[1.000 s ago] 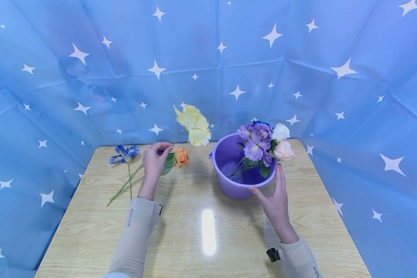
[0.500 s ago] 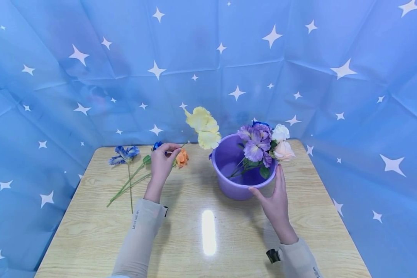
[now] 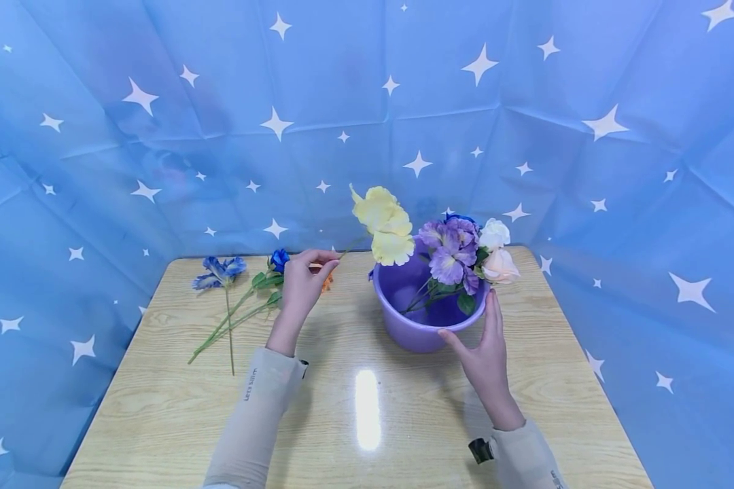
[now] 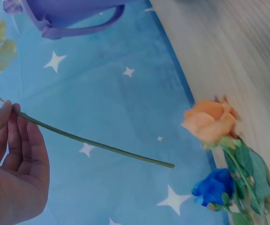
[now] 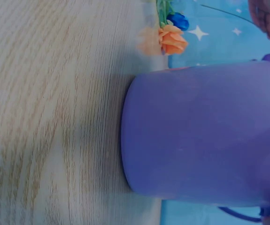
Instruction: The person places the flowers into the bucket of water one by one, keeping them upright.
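My left hand [image 3: 302,282] pinches the green stem [image 4: 97,144] of a yellow iris [image 3: 387,227] between thumb and fingertips. The bloom is raised, overlapping the left rim of a purple bucket [image 3: 418,339] in the head view, and the stem's cut end points away from the bucket. My right hand [image 3: 488,356] rests against the bucket's near right side, thumb and straight fingers spread at the rim. Inside the bucket lean purple irises [image 3: 449,255], a white rose [image 3: 494,233], a pale pink rose [image 3: 499,265] and a blue flower, mostly hidden behind the irises.
On the table's left lie a blue iris [image 3: 220,270], a blue rose [image 3: 279,260] and an orange rose [image 4: 212,123], which the left hand mostly covers in the head view. A blue star-patterned curtain [image 3: 336,88] rises behind the wooden table [image 3: 367,468].
My left hand has carried the yellow iris rightward, from over the loose flowers to the bucket's left rim. The blue rose has come into sight behind it. My right hand and the bucket keep their place.
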The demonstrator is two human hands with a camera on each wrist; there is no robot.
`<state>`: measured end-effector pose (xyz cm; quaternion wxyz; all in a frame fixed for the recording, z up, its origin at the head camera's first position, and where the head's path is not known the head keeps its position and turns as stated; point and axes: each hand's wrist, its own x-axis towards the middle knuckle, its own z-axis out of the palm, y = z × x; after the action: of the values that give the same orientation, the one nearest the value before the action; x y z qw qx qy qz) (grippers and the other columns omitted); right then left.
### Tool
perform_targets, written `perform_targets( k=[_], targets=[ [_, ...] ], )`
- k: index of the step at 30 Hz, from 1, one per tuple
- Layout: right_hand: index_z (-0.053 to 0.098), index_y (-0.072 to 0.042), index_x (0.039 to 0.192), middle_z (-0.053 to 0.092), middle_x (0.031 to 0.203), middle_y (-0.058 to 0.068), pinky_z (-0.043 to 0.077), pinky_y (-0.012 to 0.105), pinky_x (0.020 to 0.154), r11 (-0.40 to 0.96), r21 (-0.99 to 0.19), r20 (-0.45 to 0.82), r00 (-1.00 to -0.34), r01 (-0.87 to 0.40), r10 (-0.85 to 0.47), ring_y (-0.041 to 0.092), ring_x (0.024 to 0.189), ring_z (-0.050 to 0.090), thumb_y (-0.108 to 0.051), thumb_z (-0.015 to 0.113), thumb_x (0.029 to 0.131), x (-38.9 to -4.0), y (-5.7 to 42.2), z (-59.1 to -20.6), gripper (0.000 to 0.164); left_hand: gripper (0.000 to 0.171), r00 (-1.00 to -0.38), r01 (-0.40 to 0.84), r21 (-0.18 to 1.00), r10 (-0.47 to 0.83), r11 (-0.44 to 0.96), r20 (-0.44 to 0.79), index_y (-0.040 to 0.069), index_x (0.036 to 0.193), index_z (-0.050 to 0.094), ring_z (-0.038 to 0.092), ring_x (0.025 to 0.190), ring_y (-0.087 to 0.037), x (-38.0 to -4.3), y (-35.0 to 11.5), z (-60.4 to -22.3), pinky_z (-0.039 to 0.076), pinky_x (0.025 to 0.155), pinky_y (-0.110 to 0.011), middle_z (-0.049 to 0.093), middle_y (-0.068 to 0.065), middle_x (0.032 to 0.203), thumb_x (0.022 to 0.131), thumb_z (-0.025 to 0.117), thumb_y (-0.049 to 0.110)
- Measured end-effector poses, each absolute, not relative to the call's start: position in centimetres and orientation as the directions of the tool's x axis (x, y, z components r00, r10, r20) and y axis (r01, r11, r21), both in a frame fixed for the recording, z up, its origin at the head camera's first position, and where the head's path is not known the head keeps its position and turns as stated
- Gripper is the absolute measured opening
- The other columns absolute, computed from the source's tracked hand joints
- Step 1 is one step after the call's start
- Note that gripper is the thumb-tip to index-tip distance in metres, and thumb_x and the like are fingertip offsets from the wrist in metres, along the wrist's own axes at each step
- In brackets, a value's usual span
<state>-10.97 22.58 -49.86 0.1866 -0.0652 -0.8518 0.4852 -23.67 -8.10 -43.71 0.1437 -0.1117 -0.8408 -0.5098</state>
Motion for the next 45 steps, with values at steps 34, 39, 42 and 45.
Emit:
perform_targets(
  k=[34, 39, 42, 45],
  targets=[
    [0.01, -0.014, 0.161, 0.009, 0.169, 0.008, 0.018, 0.055, 0.125, 0.533, -0.844, 0.259, -0.92, -0.066, 0.295, 0.028, 0.156, 0.012, -0.029, 0.086, 0.079, -11.0, 22.6, -49.9, 0.113, 0.011, -0.88, 0.474, 0.775, 0.213, 0.418, 0.424, 0.012, 0.097, 0.077, 0.072, 0.085, -0.017, -24.4, -0.4, -38.2, 0.06, 0.073, -0.023, 0.076, -0.005, 0.093, 0.092, 0.073, 0.021],
    [0.01, -0.014, 0.161, 0.009, 0.169, 0.006, 0.018, 0.054, 0.126, 0.533, -0.844, 0.257, -0.92, -0.063, 0.297, 0.028, 0.156, 0.012, -0.028, 0.086, 0.079, -11.0, 22.6, -49.9, 0.113, 0.011, -0.867, 0.498, 0.762, 0.244, 0.413, 0.434, 0.012, 0.097, 0.078, 0.072, 0.083, -0.014, -24.5, 0.8, -37.6, 0.059, 0.072, -0.018, 0.076, -0.003, 0.093, 0.091, 0.073, 0.021],
    [0.01, -0.013, 0.161, 0.009, 0.169, 0.006, 0.018, 0.055, 0.125, 0.536, -0.842, 0.258, -0.92, -0.065, 0.294, 0.029, 0.156, 0.012, -0.028, 0.085, 0.079, -11.0, 22.6, -50.0, 0.112, 0.012, -0.855, 0.519, 0.745, 0.267, 0.419, 0.445, 0.012, 0.098, 0.077, 0.072, 0.083, -0.014, -24.4, 1.4, -37.2, 0.058, 0.071, -0.016, 0.077, -0.003, 0.095, 0.092, 0.073, 0.022],
    [0.009, -0.013, 0.161, 0.009, 0.169, 0.008, 0.018, 0.056, 0.125, 0.537, -0.841, 0.26, -0.922, -0.07, 0.288, 0.031, 0.156, 0.013, -0.028, 0.085, 0.08, -11.0, 22.7, -50.0, 0.112, 0.013, -0.849, 0.528, 0.734, 0.284, 0.428, 0.445, 0.012, 0.099, 0.077, 0.071, 0.082, -0.014, -24.3, 2.1, -36.9, 0.057, 0.071, -0.014, 0.077, -0.003, 0.095, 0.092, 0.073, 0.021]
  ],
)
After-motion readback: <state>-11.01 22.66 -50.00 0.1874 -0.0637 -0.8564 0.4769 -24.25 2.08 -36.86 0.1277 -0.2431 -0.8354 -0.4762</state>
